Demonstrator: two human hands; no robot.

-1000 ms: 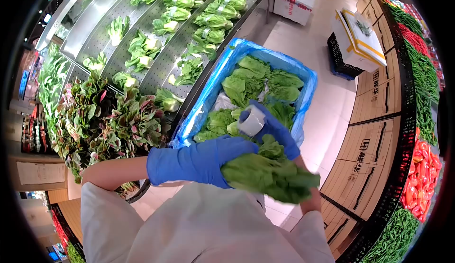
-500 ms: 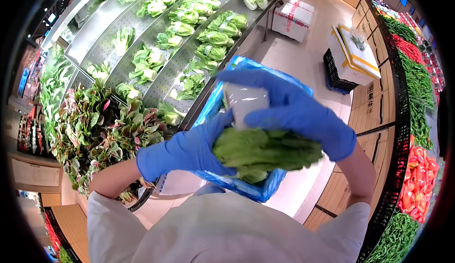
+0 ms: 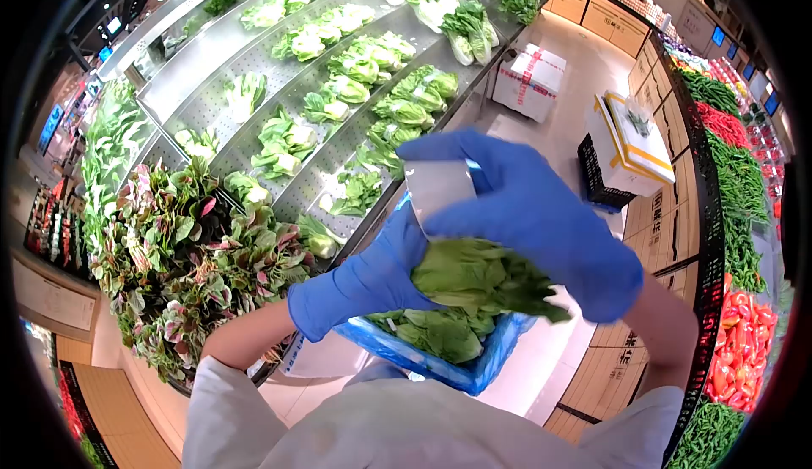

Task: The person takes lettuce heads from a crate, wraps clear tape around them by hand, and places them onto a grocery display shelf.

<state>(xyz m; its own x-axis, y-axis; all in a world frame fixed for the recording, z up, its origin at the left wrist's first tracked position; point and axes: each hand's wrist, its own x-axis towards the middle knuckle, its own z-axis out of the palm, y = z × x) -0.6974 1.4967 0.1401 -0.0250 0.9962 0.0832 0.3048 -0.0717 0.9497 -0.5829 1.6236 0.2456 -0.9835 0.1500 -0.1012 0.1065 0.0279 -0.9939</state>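
Observation:
My left hand (image 3: pixel 372 270), in a blue glove, is closed around a head of leafy green lettuce (image 3: pixel 465 273). The leaves point to the right. My right hand (image 3: pixel 541 215), gloved too, curves over the stem end with thumb and fingers on either side of a smooth whitish piece (image 3: pixel 440 188). I cannot tell whether that piece is the lettuce's broad stem or a separate thing. Below both hands is a crate lined with blue plastic (image 3: pixel 482 376), with more green lettuce (image 3: pixel 444 334) in it.
A stepped metal display (image 3: pixel 190 67) with rows of lettuce rises to the left, above red-green leafy bunches (image 3: pixel 169 257). A white taped box (image 3: pixel 529 80) and a white foam box (image 3: pixel 634 148) on a black crate stand ahead. Red peppers (image 3: pixel 744 346) line the right stand.
The view has shifted, so the display sits lower and farther right. Both hands and the held lettuce appear farther right, and more of the crate's lettuce shows below them.

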